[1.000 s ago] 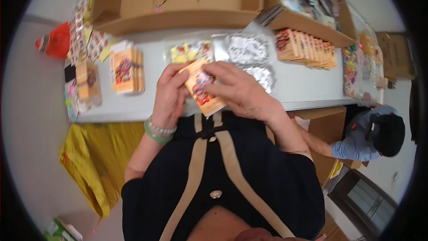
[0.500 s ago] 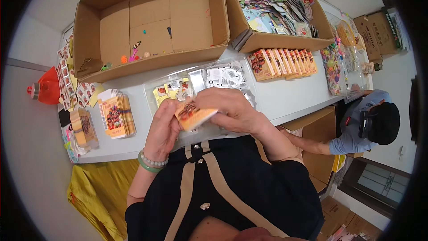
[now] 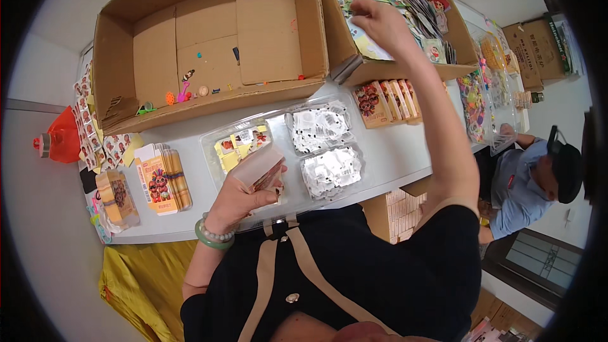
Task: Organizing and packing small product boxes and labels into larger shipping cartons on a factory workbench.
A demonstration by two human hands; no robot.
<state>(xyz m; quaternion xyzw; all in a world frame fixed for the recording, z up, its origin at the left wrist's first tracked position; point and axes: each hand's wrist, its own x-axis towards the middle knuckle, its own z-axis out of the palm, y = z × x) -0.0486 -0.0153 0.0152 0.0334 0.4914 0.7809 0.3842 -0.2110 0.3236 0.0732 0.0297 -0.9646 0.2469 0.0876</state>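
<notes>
Far left: red-orange bag [image 3: 62, 136] and patterned sheets [image 3: 88, 111], then 2 banded stacks of printed cartons, the smaller stack [image 3: 118, 197] and the taller stack [image 3: 166, 180]. Behind them, the big carton [image 3: 266, 31], a few small toys on its floor.

My left hand [image 3: 239, 201] has the small printed box [image 3: 261, 166] to itself: thumb on the near side, closed around it, box tilted, over the near edge of the yellow cards [image 3: 235, 144]. Right of that, 2 heaps of white slips [image 3: 320, 128], then the row of finished-looking orange boxes [image 3: 373, 104], part hidden by my right forearm.

My right hand [image 3: 383, 25] is over the packet carton [image 3: 373, 69], fingers curled down at the packets [image 3: 418, 16]. Can't tell if they're pinching 1 or just touching; the tips are lost against the pile. Far right: tray of bright small pieces [image 3: 472, 104], co-worker [image 3: 529, 177].

Just changed: hands split. Means the box rides on 1 hand and the right is free for the packets.

Vs 0.5 s ago: both hands were on the box, right fingers across it. Now both slip heaps show clear of my hands, and the co-worker's forearm, stretched my way then, is drawn back.
</notes>
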